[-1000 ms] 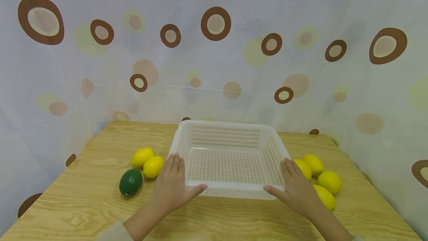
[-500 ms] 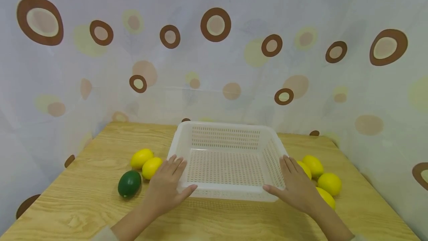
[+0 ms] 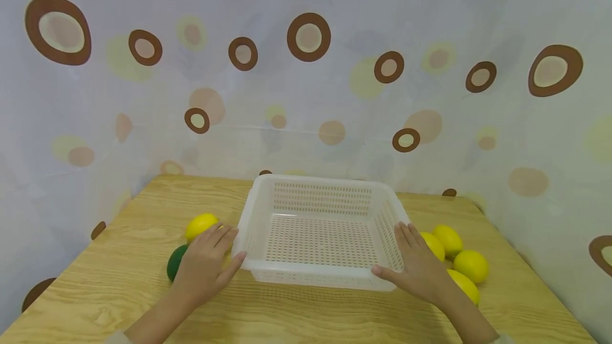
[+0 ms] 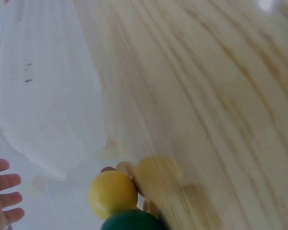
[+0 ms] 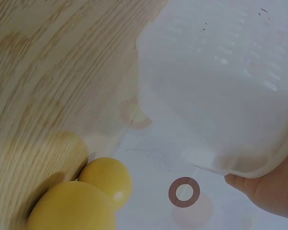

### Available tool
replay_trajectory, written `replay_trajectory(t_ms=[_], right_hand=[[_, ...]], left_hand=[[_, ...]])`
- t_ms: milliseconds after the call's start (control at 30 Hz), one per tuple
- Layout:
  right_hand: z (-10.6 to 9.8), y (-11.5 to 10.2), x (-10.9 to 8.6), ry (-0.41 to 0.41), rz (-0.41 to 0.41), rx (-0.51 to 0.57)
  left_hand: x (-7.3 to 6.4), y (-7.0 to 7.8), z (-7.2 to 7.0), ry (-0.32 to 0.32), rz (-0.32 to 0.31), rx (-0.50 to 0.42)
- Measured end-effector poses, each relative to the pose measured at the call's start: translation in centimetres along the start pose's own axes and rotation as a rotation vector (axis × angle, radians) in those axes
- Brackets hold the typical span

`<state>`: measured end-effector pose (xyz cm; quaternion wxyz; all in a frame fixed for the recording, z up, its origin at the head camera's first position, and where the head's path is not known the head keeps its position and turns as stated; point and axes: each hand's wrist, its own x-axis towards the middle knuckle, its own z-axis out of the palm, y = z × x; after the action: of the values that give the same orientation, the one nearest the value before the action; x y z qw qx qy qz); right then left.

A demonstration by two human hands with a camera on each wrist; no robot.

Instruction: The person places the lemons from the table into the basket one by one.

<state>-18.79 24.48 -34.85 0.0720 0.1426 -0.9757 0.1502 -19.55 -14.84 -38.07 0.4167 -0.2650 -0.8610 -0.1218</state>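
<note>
A white plastic basket (image 3: 315, 269) with slotted walls stands in the middle of the wooden table. My right hand (image 3: 421, 269) rests at its front right corner, fingers fairly straight along the right rim and thumb at the front rim. To the left of the basket, my left hand (image 3: 205, 264) hovers with fingers extended and holds nothing. Under and behind that hand are a yellow lemon (image 3: 201, 226) and a dark green, lemon-shaped fruit (image 3: 175, 264), partly covered. A second lemon there is mostly hidden by the hand. The left wrist view shows a lemon (image 4: 113, 194) beside the green fruit (image 4: 132, 221).
Several more lemons (image 3: 471, 266) lie in a group right of the basket, one partly behind my right hand. The table (image 3: 306, 317) runs back to a pale curtain (image 3: 306, 94) with brown and beige rings, which surrounds it on the sides and back.
My left hand has let go of the basket's left front corner and moved left, over the fruit. My right hand stays at the right corner. The basket has barely shifted.
</note>
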Motion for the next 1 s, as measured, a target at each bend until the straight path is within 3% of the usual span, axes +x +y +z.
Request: replay_trajectory(t_ms=[233,633,1000], right_hand=[[0.2,0.0,-0.1,-0.011,0.005,-0.002],[0.1,0.0,0.2,-0.017,0.001,-0.045],[0.3,0.0,0.0,-0.03,0.014,-0.041]], left_hand=[[-1.0,-2.1,-0.9,-0.014,-0.052,0.01],[-2.7,-4.6,-2.0,-0.179,-0.152,0.118],[-3.0,-5.4,-2.5,-0.5,-0.35,0.116]])
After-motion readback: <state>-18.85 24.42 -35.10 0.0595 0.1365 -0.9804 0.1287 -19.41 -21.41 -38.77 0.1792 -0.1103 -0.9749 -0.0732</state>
